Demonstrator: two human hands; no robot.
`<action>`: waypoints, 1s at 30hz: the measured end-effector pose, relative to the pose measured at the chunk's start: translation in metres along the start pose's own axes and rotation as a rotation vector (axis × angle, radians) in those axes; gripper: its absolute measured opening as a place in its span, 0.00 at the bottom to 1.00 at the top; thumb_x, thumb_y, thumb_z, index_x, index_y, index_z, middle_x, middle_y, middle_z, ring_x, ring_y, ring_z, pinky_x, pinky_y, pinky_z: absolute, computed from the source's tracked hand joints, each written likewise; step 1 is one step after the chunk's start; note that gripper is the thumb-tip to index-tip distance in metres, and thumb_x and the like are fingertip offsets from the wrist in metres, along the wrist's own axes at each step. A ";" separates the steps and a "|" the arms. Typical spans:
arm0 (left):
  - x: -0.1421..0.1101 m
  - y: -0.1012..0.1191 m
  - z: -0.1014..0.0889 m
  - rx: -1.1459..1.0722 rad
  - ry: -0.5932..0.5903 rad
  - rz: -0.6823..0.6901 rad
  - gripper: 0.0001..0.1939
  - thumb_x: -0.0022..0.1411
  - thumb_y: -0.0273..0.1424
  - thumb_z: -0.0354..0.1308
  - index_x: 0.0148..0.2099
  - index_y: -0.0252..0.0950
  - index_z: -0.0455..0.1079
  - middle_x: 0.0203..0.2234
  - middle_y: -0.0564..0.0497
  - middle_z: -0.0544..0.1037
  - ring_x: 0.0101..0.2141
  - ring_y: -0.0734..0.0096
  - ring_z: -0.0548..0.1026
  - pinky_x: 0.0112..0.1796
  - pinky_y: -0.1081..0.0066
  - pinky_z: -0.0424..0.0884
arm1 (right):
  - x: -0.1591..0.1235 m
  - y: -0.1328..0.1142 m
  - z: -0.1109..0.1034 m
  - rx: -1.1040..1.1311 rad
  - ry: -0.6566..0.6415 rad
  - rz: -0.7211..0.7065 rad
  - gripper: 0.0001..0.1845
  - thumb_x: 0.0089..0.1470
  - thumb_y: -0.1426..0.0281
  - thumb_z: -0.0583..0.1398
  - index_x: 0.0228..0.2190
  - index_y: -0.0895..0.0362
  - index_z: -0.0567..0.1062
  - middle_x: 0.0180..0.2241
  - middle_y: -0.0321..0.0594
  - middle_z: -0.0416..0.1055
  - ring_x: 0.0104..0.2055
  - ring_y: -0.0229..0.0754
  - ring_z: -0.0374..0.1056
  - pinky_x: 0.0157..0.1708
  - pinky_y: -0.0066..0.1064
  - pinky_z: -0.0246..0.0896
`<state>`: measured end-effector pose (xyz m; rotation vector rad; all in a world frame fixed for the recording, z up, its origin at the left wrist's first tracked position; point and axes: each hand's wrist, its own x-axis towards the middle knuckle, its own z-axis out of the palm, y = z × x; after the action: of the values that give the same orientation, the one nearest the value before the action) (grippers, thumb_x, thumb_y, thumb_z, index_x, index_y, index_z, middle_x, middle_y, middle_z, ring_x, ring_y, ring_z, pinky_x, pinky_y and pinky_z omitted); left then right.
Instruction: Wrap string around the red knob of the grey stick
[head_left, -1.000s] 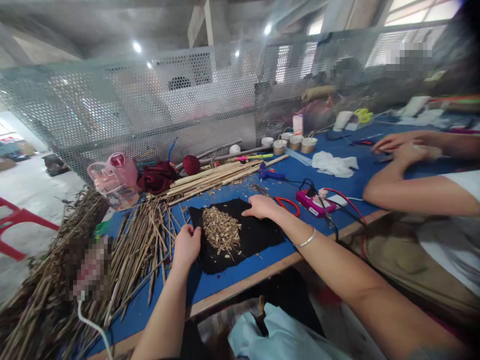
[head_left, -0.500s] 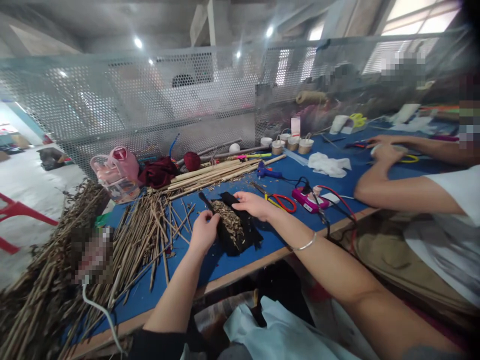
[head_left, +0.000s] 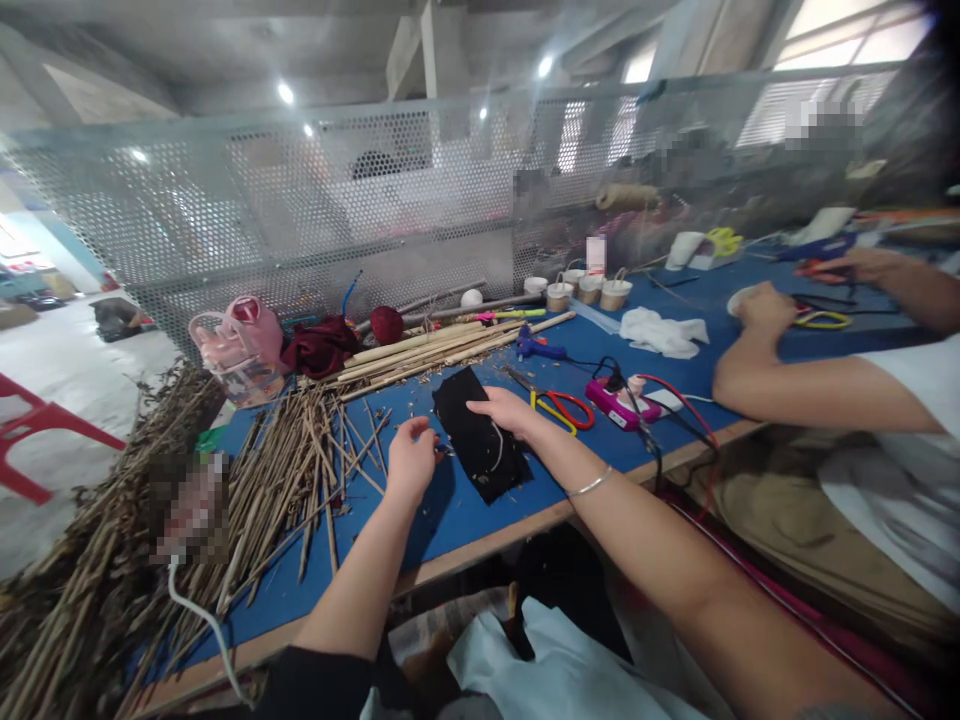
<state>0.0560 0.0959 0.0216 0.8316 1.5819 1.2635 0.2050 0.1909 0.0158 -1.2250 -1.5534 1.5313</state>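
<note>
A black cloth lies on the blue table, its dark face up, with a pale curved strand and a few specks on it. My right hand grips its right side, the thumb on top. The chopped stalk bits do not show on its upper face. To the left of the cloth, and apart from it, is my left hand, fingers curled in; small dark bits show near its fingertips, and I cannot make out what it holds. Scissors with red and yellow handles lie just beyond my right hand.
Dry stalks cover the table's left side; peeled sticks lie behind the cloth. A blue glue gun, a purple power strip with cords, and a white cloth are to the right. A co-worker's hand is farther right.
The cloth has gone from open, with chopped stalk bits showing, to a flat black face up. My left hand has come off its left edge; my right hand still grips it.
</note>
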 end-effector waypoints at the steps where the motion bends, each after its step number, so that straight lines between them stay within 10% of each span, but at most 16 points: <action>1: 0.005 0.001 -0.003 -0.005 0.002 -0.037 0.14 0.62 0.26 0.51 0.50 0.31 0.65 0.40 0.42 0.74 0.35 0.72 0.75 0.29 0.75 0.71 | 0.002 0.003 -0.003 0.034 0.000 0.009 0.09 0.47 0.71 0.60 0.34 0.59 0.75 0.27 0.38 0.76 0.28 0.42 0.72 0.32 0.32 0.66; 9: 0.028 0.005 0.014 0.060 -0.237 -0.196 0.16 0.63 0.36 0.54 0.50 0.33 0.67 0.42 0.46 0.73 0.38 0.68 0.74 0.37 0.63 0.74 | 0.005 0.013 -0.007 0.171 -0.035 -0.005 0.11 0.47 0.70 0.62 0.36 0.59 0.74 0.27 0.38 0.77 0.28 0.41 0.72 0.32 0.32 0.68; 15: 0.040 0.001 0.017 0.249 -0.198 -0.136 0.15 0.63 0.36 0.54 0.49 0.32 0.67 0.41 0.47 0.74 0.36 0.69 0.74 0.35 0.64 0.73 | 0.001 0.012 -0.007 0.112 -0.028 -0.062 0.13 0.48 0.68 0.61 0.37 0.59 0.74 0.28 0.38 0.76 0.30 0.41 0.72 0.32 0.30 0.67; 23: 0.042 0.003 -0.043 0.625 0.178 0.171 0.14 0.59 0.36 0.54 0.24 0.38 0.58 0.17 0.56 0.63 0.23 0.71 0.65 0.26 0.72 0.56 | 0.015 0.003 -0.014 -0.234 0.040 -0.133 0.19 0.48 0.54 0.58 0.28 0.59 0.73 0.23 0.33 0.71 0.28 0.37 0.66 0.31 0.26 0.60; 30: 0.044 -0.004 -0.097 0.786 0.297 0.196 0.15 0.57 0.36 0.50 0.21 0.40 0.53 0.14 0.57 0.59 0.20 0.71 0.61 0.24 0.72 0.52 | 0.054 -0.013 -0.048 -0.671 0.156 -0.141 0.03 0.42 0.74 0.62 0.25 0.58 0.76 0.29 0.38 0.75 0.35 0.41 0.67 0.36 0.27 0.57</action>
<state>-0.0498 0.1009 0.0118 1.3489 2.3387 0.9024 0.2263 0.2606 0.0259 -1.4974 -2.0728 0.8117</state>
